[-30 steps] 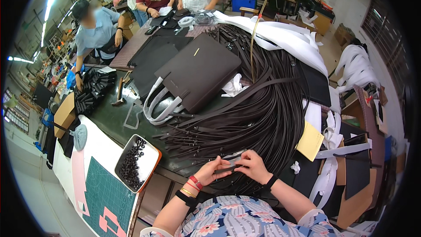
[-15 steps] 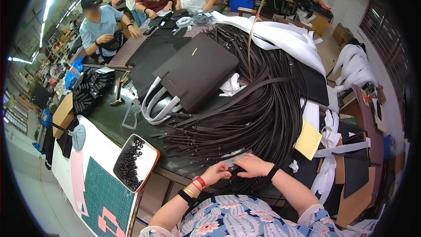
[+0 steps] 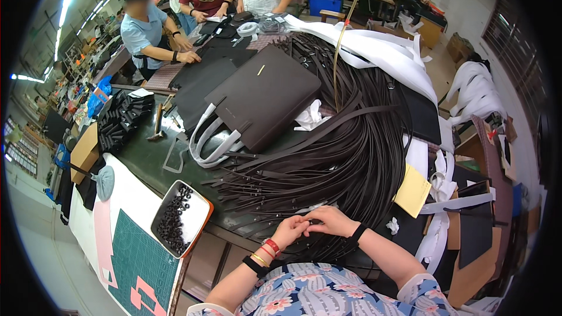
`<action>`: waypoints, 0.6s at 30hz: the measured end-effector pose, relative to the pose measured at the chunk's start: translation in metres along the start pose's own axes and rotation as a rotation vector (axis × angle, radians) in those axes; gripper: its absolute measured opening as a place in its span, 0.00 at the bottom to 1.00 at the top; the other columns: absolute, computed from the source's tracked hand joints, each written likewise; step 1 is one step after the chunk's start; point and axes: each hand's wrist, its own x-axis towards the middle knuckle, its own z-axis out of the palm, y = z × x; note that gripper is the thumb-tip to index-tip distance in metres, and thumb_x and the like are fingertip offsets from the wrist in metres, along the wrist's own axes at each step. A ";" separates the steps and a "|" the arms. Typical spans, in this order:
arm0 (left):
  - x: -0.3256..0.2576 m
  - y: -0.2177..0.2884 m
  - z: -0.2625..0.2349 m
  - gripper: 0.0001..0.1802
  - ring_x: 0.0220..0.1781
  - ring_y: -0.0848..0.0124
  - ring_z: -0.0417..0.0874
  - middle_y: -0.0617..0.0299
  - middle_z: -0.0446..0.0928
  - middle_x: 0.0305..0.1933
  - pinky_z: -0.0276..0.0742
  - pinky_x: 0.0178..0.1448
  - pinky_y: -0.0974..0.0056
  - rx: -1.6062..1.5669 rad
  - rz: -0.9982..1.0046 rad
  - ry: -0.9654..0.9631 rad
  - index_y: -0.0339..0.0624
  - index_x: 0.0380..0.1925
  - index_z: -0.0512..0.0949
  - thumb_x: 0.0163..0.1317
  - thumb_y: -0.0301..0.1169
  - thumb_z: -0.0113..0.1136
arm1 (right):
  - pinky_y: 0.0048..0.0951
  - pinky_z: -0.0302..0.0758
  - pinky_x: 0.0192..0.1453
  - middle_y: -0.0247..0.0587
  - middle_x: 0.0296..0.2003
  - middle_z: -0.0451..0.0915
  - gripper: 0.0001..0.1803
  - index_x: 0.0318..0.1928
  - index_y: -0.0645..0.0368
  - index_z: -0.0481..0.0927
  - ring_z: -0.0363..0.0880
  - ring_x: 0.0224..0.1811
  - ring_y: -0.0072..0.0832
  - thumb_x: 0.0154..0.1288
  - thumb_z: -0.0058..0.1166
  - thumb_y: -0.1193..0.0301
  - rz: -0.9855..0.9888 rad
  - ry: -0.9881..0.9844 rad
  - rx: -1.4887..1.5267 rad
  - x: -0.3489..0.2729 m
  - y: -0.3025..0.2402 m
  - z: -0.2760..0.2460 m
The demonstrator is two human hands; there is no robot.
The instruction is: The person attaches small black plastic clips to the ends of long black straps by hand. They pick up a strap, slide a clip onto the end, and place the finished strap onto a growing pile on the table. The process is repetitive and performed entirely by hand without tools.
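Close to my body, both hands meet over the near ends of a big heap of dark brown straps (image 3: 345, 158). My left hand (image 3: 291, 231) is closed, its fingertips pinching at a dark strap end (image 3: 315, 222). From the other side my right hand (image 3: 332, 221) bends over the same strap end, its fingers closed and touching the left ones. The fingers cover most of what is between them. To the left of my hands, a white tray with an orange outer side (image 3: 205, 225) holds many small black ring-like parts (image 3: 174, 219).
Beyond the heap lies a dark brown handbag (image 3: 263, 90) with wrapped handles. A hammer (image 3: 158, 120) and a green cutting mat (image 3: 137, 257) are at left. White strips (image 3: 363, 41) and a yellow pad (image 3: 412, 191) are at right. Several co-workers stand across the table.
My hands have drawn closer together, the right fingers now touching the left over the strap end. The co-worker in light blue has leaned in and reached onto the dark sheets.
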 end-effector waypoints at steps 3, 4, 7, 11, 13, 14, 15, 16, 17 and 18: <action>-0.002 0.002 -0.010 0.13 0.21 0.86 0.62 0.63 0.83 0.33 0.59 0.25 0.78 -0.080 0.019 -0.077 0.40 0.48 0.74 0.69 0.35 0.54 | 0.36 0.75 0.46 0.43 0.35 0.81 0.17 0.44 0.58 0.80 0.80 0.40 0.42 0.55 0.64 0.64 0.007 0.022 -0.010 -0.001 0.001 0.002; -0.003 0.004 -0.012 0.13 0.21 0.86 0.62 0.63 0.83 0.34 0.59 0.26 0.79 -0.095 0.006 -0.119 0.40 0.49 0.74 0.69 0.35 0.54 | 0.36 0.75 0.46 0.42 0.35 0.81 0.16 0.43 0.58 0.80 0.79 0.40 0.41 0.55 0.63 0.65 -0.006 0.022 -0.001 -0.001 0.001 0.002; -0.004 0.012 -0.017 0.13 0.23 0.86 0.62 0.61 0.83 0.37 0.60 0.27 0.79 -0.125 -0.019 -0.195 0.41 0.49 0.74 0.69 0.35 0.54 | 0.36 0.75 0.44 0.40 0.34 0.80 0.14 0.41 0.59 0.79 0.79 0.39 0.40 0.56 0.63 0.66 -0.040 0.057 0.028 -0.001 0.001 0.000; -0.002 0.012 -0.023 0.13 0.22 0.86 0.62 0.61 0.83 0.37 0.59 0.27 0.79 -0.114 -0.016 -0.161 0.40 0.48 0.75 0.68 0.35 0.56 | 0.36 0.76 0.42 0.39 0.34 0.80 0.12 0.40 0.58 0.79 0.79 0.39 0.39 0.57 0.62 0.68 0.005 0.074 0.039 -0.003 0.001 -0.010; -0.001 0.013 -0.021 0.12 0.22 0.87 0.61 0.59 0.83 0.40 0.58 0.27 0.79 -0.106 -0.031 -0.150 0.41 0.46 0.77 0.67 0.35 0.58 | 0.34 0.76 0.40 0.40 0.32 0.80 0.10 0.37 0.58 0.79 0.80 0.37 0.39 0.56 0.63 0.69 0.006 0.093 0.064 -0.004 0.006 -0.009; -0.001 0.014 -0.019 0.12 0.24 0.87 0.64 0.60 0.83 0.40 0.60 0.28 0.79 -0.082 -0.023 -0.130 0.40 0.45 0.78 0.67 0.35 0.58 | 0.35 0.76 0.40 0.40 0.31 0.81 0.10 0.35 0.59 0.80 0.81 0.36 0.39 0.55 0.63 0.69 0.044 0.108 0.096 -0.005 0.007 -0.006; -0.003 0.015 -0.018 0.12 0.25 0.87 0.66 0.60 0.83 0.40 0.62 0.28 0.79 -0.059 -0.015 -0.108 0.40 0.44 0.78 0.67 0.35 0.58 | 0.35 0.76 0.39 0.40 0.30 0.81 0.09 0.34 0.60 0.80 0.81 0.35 0.39 0.54 0.63 0.70 0.080 0.121 0.129 -0.004 0.007 -0.003; -0.003 0.015 -0.017 0.12 0.26 0.87 0.68 0.61 0.84 0.39 0.64 0.29 0.79 -0.035 -0.006 -0.085 0.39 0.43 0.79 0.67 0.35 0.58 | 0.35 0.77 0.39 0.40 0.29 0.82 0.09 0.33 0.60 0.80 0.81 0.34 0.39 0.53 0.63 0.70 0.116 0.135 0.162 -0.004 0.007 -0.002; -0.002 0.011 -0.016 0.11 0.27 0.84 0.72 0.60 0.84 0.39 0.67 0.30 0.77 -0.021 0.039 -0.051 0.39 0.43 0.79 0.66 0.35 0.59 | 0.35 0.77 0.38 0.41 0.28 0.82 0.08 0.32 0.61 0.80 0.82 0.33 0.40 0.53 0.63 0.70 0.140 0.142 0.159 -0.003 0.007 -0.003; -0.001 0.009 -0.013 0.11 0.28 0.81 0.76 0.58 0.84 0.38 0.70 0.31 0.75 -0.007 0.081 -0.014 0.38 0.42 0.79 0.65 0.34 0.60 | 0.35 0.77 0.38 0.41 0.28 0.82 0.08 0.31 0.61 0.80 0.82 0.32 0.40 0.52 0.62 0.71 0.162 0.146 0.160 -0.001 0.004 -0.003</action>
